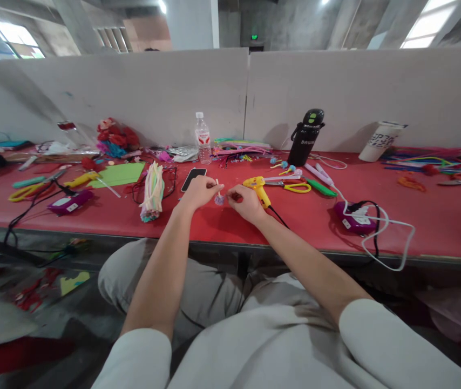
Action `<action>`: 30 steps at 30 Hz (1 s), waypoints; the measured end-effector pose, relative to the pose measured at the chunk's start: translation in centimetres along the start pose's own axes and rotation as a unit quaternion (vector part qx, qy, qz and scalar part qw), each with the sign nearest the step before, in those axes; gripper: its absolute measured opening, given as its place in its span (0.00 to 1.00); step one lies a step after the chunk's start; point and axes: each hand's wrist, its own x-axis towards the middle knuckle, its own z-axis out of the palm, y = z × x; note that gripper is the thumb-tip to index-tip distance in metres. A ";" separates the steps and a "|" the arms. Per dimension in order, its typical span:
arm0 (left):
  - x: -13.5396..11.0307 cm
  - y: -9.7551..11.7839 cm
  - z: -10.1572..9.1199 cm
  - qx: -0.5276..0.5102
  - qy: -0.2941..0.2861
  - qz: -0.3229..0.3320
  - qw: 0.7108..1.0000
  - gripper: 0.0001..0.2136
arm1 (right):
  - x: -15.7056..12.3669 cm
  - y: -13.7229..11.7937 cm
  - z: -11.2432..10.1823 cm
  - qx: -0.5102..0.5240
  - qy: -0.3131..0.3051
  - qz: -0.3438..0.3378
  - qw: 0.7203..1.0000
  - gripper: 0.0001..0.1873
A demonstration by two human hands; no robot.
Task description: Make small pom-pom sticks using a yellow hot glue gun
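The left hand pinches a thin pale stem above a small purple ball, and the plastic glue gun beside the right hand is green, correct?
No, the plastic glue gun beside the right hand is yellow, as the head view shows. The left hand does pinch the thin pale stem.

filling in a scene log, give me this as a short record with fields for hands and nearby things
surface: red table
left hand: pinching a pale stem with a purple ball on its lower end
right hand: close to the ball; grip unclear
near left hand: phone, bundle of pale fuzzy sticks
near right hand: yellow glue gun, scissors
toward the back: clear bottle, black flask, white cup
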 end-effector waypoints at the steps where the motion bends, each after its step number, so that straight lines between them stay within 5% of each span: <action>1: 0.0 0.0 0.0 0.001 0.001 0.002 1.000 0.19 | 0.0 -0.1 0.0 -0.002 0.000 -0.003 1.000 0.04; 30: -0.1 0.3 -0.1 -0.018 0.021 -0.015 1.000 0.19 | 0.0 -1.0 -0.3 -0.055 -0.029 -0.024 0.998 0.07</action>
